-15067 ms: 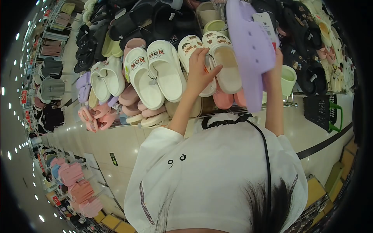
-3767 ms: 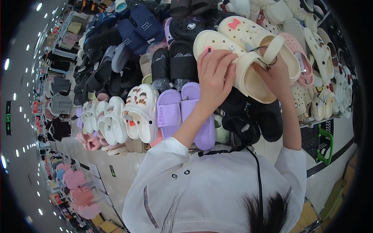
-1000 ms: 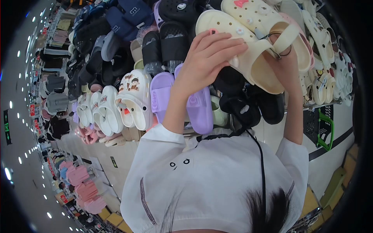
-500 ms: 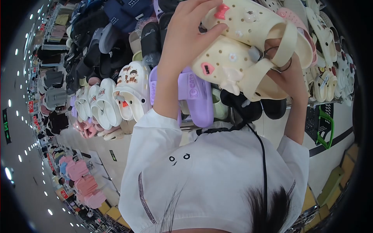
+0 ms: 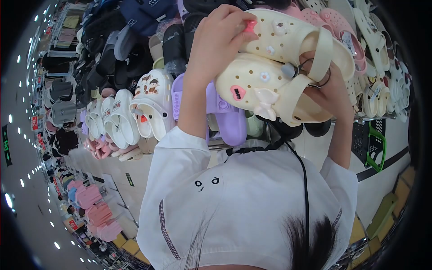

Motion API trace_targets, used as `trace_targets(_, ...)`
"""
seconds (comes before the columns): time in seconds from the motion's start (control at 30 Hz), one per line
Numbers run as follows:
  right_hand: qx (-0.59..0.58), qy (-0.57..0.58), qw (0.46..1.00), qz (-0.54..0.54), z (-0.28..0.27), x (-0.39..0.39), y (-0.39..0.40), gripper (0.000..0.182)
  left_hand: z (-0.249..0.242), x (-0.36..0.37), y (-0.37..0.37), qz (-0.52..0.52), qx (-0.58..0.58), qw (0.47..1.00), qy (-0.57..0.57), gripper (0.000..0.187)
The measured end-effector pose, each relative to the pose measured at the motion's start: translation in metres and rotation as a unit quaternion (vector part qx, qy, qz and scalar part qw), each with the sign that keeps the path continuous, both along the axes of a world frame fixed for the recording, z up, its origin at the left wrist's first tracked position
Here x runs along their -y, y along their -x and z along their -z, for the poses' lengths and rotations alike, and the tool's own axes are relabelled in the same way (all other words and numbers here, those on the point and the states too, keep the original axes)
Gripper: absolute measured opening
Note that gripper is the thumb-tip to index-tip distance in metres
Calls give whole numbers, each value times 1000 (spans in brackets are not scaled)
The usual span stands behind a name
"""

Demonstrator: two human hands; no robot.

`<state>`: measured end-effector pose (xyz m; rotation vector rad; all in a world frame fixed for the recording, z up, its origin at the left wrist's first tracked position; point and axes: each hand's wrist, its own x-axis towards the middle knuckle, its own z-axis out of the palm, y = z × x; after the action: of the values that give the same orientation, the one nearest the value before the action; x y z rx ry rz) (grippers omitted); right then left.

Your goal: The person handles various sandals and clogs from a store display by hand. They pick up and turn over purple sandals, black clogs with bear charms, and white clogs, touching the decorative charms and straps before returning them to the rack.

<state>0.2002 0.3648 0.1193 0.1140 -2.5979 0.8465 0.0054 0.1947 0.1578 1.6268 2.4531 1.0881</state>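
Note:
Two cream clogs with holes and charms are held up together in front of me. The upper clog (image 5: 292, 42) carries a pink bow charm (image 5: 251, 27) near its toe, and my left hand (image 5: 222, 38) has its thumb and fingers closed on that bow. On the lower clog (image 5: 245, 74) are a pink heart, a small flower and a large pale bow. My right hand (image 5: 330, 92) grips the pair at the heel openings, its fingers partly hidden inside and behind the straps. A dark cord loop with a grey tag (image 5: 289, 69) hangs between the clogs.
Purple slides (image 5: 231, 121) and white clogs (image 5: 153, 90) sit along the front rack edge. Black slippers (image 5: 174, 49) lie behind, and pink clogs (image 5: 335, 22) at the back right. A green-edged black basket (image 5: 375, 146) stands low at the right.
The clogs have shifted slightly down and left, and the upper one has turned a little. My left hand's fingers have closed onto the pink bow charm.

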Motion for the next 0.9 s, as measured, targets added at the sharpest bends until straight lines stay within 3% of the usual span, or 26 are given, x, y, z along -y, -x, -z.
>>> trace_targets(0.1, 4, 22, 1000, 14, 9, -3, -5, 45, 0, 8, 5, 22, 26, 997, -76, 31)
trace_targets(0.17, -8, 75, 997, 28, 16, -5, -11, 44, -7, 26, 2, 108, 89, 976, -166, 35)
trace_targets(0.33, -44, 125, 987, 95, 27, -8, -24, 43, -7, 47, -22, 148, -63, 982, -98, 49)
trace_targets(0.43, -32, 143, 984, 101, 26, -6, -28, 43, 12, 48, -23, 140, -81, 975, -150, 43)
trace_targets(0.57, -42, 73, 989, 122, 29, -1, -29, 44, 16, 49, -27, 117, -128, 975, -137, 36)
trace_targets(0.73, -42, 95, 986, 127, 29, 8, -31, 45, 19, 52, -26, 107, -178, 966, -153, 34)
trace_targets(0.9, -46, 76, 987, 132, 30, 10, -36, 46, 16, 52, -38, 108, -153, 968, -165, 35)
